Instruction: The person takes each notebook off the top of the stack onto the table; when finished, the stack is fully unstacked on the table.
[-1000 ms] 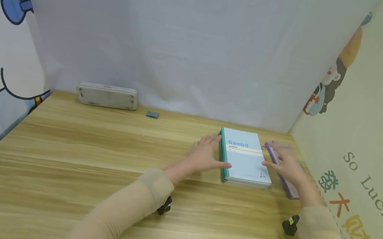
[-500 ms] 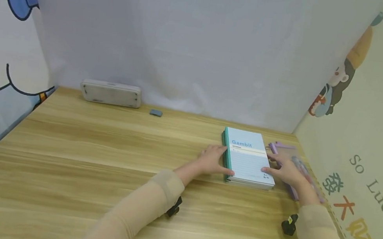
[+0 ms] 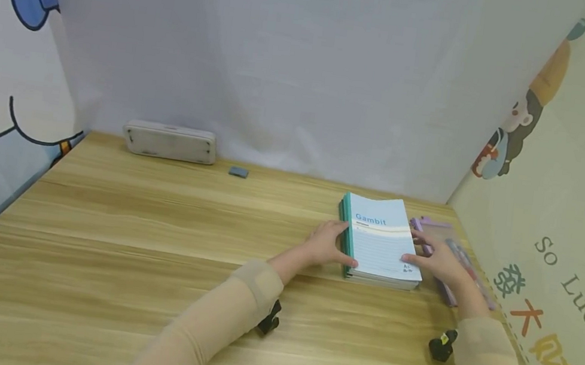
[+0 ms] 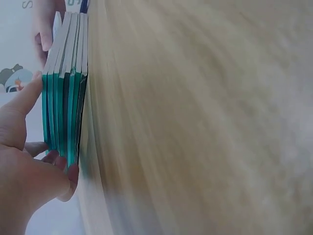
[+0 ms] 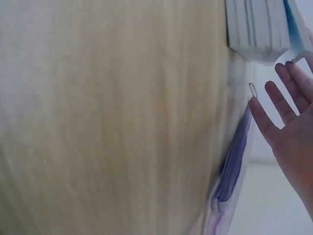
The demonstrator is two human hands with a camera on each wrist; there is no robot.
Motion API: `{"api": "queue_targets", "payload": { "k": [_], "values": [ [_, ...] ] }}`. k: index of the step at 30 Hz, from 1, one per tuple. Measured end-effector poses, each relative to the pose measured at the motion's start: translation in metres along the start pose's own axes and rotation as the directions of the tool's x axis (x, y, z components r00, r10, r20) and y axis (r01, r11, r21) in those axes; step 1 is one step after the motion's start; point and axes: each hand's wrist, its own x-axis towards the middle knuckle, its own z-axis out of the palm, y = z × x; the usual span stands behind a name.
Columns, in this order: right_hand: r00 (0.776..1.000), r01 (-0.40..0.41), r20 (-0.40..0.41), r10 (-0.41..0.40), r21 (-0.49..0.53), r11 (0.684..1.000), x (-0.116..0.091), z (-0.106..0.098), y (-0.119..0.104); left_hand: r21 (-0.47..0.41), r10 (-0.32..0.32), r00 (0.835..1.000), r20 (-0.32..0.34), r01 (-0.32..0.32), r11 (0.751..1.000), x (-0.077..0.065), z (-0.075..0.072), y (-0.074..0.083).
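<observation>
A stack of notebooks (image 4: 62, 107) with green spines lies at the table's right. The top notebook (image 3: 379, 246), pale blue and marked "Gambit", bows upward, its right edge raised off those beneath. My left hand (image 3: 324, 245) holds the stack's spine side, thumb at the near corner of the cover and bent fingertips against the spines, as the left wrist view shows. My right hand (image 3: 442, 261) pinches the top notebook's right edge, thumb on the cover and fingers at its underside. In the right wrist view a gap shows under that notebook, beside the fingers (image 5: 282, 100).
A purple-edged clear zip pouch (image 3: 435, 227) with pens in it lies right of the stack, partly under my right hand. Along the back stand a white pencil case (image 3: 171, 143) and a small grey-blue block (image 3: 238, 172). A patterned wall (image 3: 566, 207) bounds the right side.
Both hands have come in against the stack from beside it, the left also sliding nearer. The top notebook, flat half a second ago, now bends up at its right edge.
</observation>
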Motion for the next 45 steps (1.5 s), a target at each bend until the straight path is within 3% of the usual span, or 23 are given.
{"api": "queue_targets", "payload": {
  "k": [4,8,13,20,23,27,34,39,45],
  "values": [
    [1.000,-0.022,-0.012,0.023,0.095,0.995,-0.001,-0.001,-0.010,-0.050,0.000,1.000,-0.004,0.000,0.999,0.000,0.001,-0.001],
    [0.999,-0.032,-0.029,0.037,0.176,0.984,-0.002,-0.002,-0.023,-0.158,-0.023,0.999,-0.023,0.019,0.987,0.001,0.003,0.000],
    [0.997,-0.040,-0.059,0.059,0.277,0.960,0.000,-0.003,-0.034,-0.322,-0.064,0.994,-0.089,0.032,0.946,0.002,0.001,0.003],
    [0.994,-0.029,-0.087,0.060,0.324,0.945,0.005,-0.004,-0.052,-0.428,-0.085,0.975,-0.203,-0.010,0.904,0.002,-0.017,0.005],
    [0.996,0.019,-0.093,0.015,0.361,0.932,0.009,-0.002,-0.057,-0.420,-0.070,0.974,-0.216,-0.028,0.907,0.002,-0.029,0.004],
    [0.995,0.077,-0.086,-0.051,0.339,0.938,0.016,-0.001,-0.065,-0.368,-0.041,0.976,-0.216,-0.042,0.929,-0.001,-0.046,0.001],
    [0.990,0.141,-0.056,-0.130,0.314,0.939,0.026,0.002,-0.079,-0.333,-0.013,0.985,-0.174,-0.047,0.942,-0.011,-0.078,-0.012],
    [0.991,0.132,-0.015,-0.134,0.277,0.952,0.032,0.010,-0.091,-0.218,-0.001,0.987,-0.160,-0.035,0.975,-0.022,-0.095,-0.025],
    [0.989,0.128,0.046,-0.138,0.174,0.976,0.042,0.027,-0.102,-0.149,-0.021,0.991,-0.130,0.001,0.989,-0.035,-0.102,-0.044]
  ]
}}
